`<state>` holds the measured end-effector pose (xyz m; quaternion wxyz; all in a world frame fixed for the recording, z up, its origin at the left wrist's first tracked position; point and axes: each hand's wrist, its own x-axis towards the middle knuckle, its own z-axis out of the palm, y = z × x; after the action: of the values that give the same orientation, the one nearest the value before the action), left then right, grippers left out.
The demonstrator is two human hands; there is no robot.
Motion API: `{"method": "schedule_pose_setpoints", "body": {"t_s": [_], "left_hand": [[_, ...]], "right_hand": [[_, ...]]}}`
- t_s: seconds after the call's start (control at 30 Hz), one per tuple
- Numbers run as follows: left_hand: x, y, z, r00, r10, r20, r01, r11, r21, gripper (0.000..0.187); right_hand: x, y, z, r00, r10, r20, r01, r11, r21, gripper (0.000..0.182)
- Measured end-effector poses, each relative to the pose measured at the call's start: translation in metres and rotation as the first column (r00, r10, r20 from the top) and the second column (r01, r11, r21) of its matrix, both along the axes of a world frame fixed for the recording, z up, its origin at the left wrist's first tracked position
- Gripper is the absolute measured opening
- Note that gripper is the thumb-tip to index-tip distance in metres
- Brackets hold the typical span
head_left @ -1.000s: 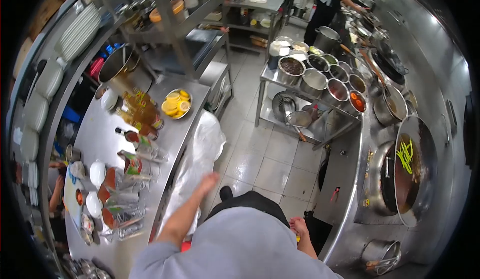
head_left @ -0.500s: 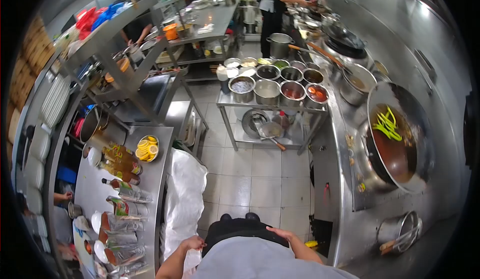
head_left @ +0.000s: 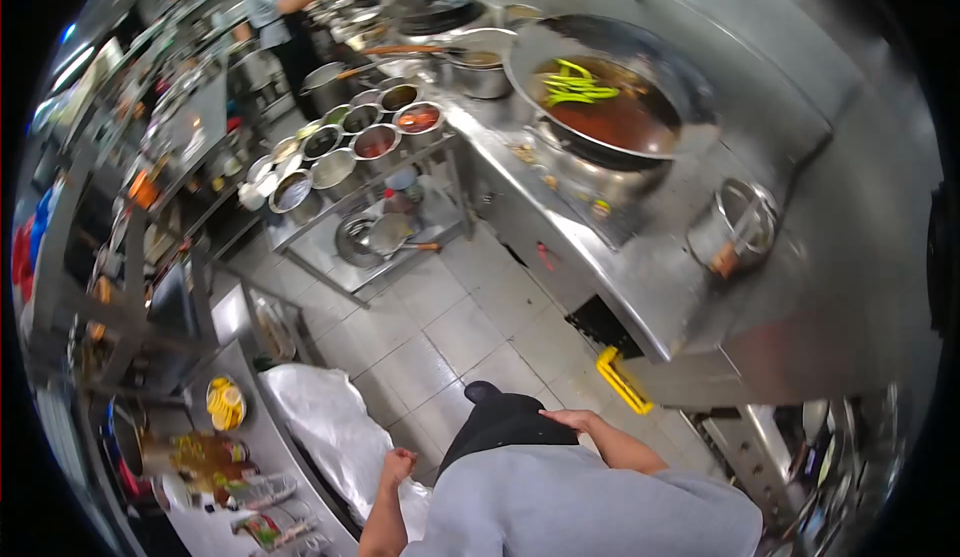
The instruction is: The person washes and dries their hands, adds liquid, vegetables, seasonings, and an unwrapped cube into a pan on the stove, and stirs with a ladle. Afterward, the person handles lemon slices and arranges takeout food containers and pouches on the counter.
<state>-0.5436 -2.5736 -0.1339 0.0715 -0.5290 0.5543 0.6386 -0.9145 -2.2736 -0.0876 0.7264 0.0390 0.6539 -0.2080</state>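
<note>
- Left hand (head_left: 396,465) curled into a loose fist, holding nothing, just above the white plastic sheet (head_left: 335,427) draped over the edge of the prep counter (head_left: 262,457)
- Right hand (head_left: 570,419) laid flat, fingers together, on the dark apron (head_left: 500,425) at the hip
- Open tiled floor (head_left: 440,327) ahead, a clear lane between prep counter and stove counter (head_left: 640,277)
- Yellow object (head_left: 622,379) on the floor at the stove counter's near corner, narrowing the lane there
- Wok (head_left: 610,92) of red-brown liquid and green strips on the stove, well apart from both hands
- Steel pot (head_left: 738,227) close to the stove counter's front edge
- Cart of sauce bowls (head_left: 350,147) at the lane's far end
- Bowl of yellow slices (head_left: 226,402) near the prep counter's edge
</note>
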Motion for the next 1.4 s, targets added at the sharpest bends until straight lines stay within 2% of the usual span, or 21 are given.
{"method": "schedule_pose_setpoints", "body": {"t_s": [0.07,0.13,0.27,0.33,0.47,0.53,0.6,0.63,0.67,0.7,0.73,0.77,0.8,0.83,0.93,0.97,1.0,1.07,1.13,1.33,1.4], "left_hand": [[0.006,0.008,-0.016,1.0,-0.01,0.021,0.01,1.0,0.03,0.015],[0.015,0.021,-0.03,0.997,-0.037,0.074,0.038,0.999,-0.009,0.014],[0.031,0.048,-0.063,0.94,-0.327,0.099,0.323,0.945,0.059,0.008],[0.03,0.06,-0.061,0.936,-0.325,0.136,0.311,0.944,0.112,0.012],[0.022,0.056,-0.06,0.826,-0.555,0.096,0.55,0.832,0.077,0.018],[0.012,0.048,-0.072,0.776,-0.623,0.098,0.626,0.78,-0.002,0.02],[-0.005,0.032,-0.087,0.769,-0.624,0.137,0.636,0.768,-0.073,0.021],[-0.014,0.026,-0.084,0.742,-0.648,0.173,0.668,0.737,-0.104,0.021],[-0.033,0.022,-0.066,0.715,-0.667,0.209,0.697,0.705,-0.132,0.02],[-0.052,0.02,-0.053,0.703,-0.678,0.214,0.71,0.683,-0.17,0.02],[-0.062,0.017,-0.043,0.695,-0.684,0.22,0.719,0.665,-0.205,0.02],[-0.071,0.004,-0.065,0.669,-0.701,0.247,0.741,0.6,-0.302,0.02],[-0.075,-0.002,-0.086,0.646,-0.711,0.277,0.752,0.532,-0.39,0.02],[-0.081,0.006,-0.078,0.676,-0.696,0.24,0.724,0.568,-0.392,0.021],[-0.128,0.031,-0.045,0.756,-0.643,0.122,0.65,0.715,-0.258,0.021],[-0.145,0.046,-0.024,0.693,-0.704,0.157,0.708,0.623,-0.332,0.021],[-0.163,0.061,-0.004,0.622,-0.757,0.202,0.758,0.517,-0.397,0.021],[-0.189,0.081,0.008,0.58,-0.791,0.192,0.782,0.475,-0.404,0.019],[-0.215,0.103,0.023,0.644,-0.757,0.113,0.744,0.585,-0.323,0.018],[-0.3,0.116,0.034,0.697,-0.717,-0.026,0.675,0.668,-0.313,0.017],[-0.341,0.107,0.032,0.768,-0.637,-0.057,0.619,0.762,-0.19,0.015]], "right_hand": [[0.02,0.02,0.038,0.998,0.021,-0.051,-0.019,0.999,0.051,0.079],[0.049,0.061,0.014,0.995,-0.061,-0.082,0.066,0.996,0.066,0.075],[0.121,0.148,-0.019,0.901,-0.4,-0.168,0.4,0.916,-0.039,0.072],[0.158,0.185,-0.02,0.836,-0.441,-0.326,0.461,0.887,-0.019,0.061],[0.233,0.258,-0.041,0.799,-0.456,-0.392,0.523,0.849,0.076,0.05],[0.263,0.285,-0.047,0.877,-0.181,-0.446,0.253,0.962,0.107,0.036],[0.289,0.299,-0.074,0.844,-0.153,-0.515,0.224,0.972,0.079,0.029],[0.295,0.3,-0.08,0.82,-0.023,-0.573,0.07,0.996,0.06,0.028],[0.3,0.305,-0.089,0.77,0.103,-0.63,-0.089,0.995,0.053,0.027],[0.308,0.32,-0.134,0.619,0.256,-0.742,-0.327,0.944,0.053,0.03],[0.304,0.316,-0.126,0.692,-0.066,-0.719,0.008,0.996,-0.084,0.03],[0.303,0.305,-0.117,0.658,-0.383,-0.649,0.341,0.919,-0.197,0.03],[0.302,0.308,-0.135,0.603,-0.504,-0.618,0.395,0.862,-0.317,0.03],[0.304,0.312,-0.155,0.545,-0.617,-0.568,0.441,0.787,-0.431,0.031],[0.265,0.305,-0.126,0.525,-0.535,-0.661,0.407,0.841,-0.357,0.025],[0.251,0.306,-0.109,0.54,-0.533,-0.651,0.4,0.843,-0.359,0.025],[0.238,0.305,-0.087,0.527,-0.619,-0.583,0.541,0.773,-0.332,0.022],[0.223,0.311,-0.072,0.436,-0.835,-0.336,0.824,0.52,-0.225,0.015],[0.217,0.326,-0.074,0.378,-0.858,-0.347,0.877,0.452,-0.163,0.014],[0.198,0.366,-0.071,0.45,-0.801,-0.396,0.867,0.497,-0.02,0.017],[0.194,0.37,-0.08,0.427,-0.819,-0.384,0.883,0.47,-0.02,0.019]]}}
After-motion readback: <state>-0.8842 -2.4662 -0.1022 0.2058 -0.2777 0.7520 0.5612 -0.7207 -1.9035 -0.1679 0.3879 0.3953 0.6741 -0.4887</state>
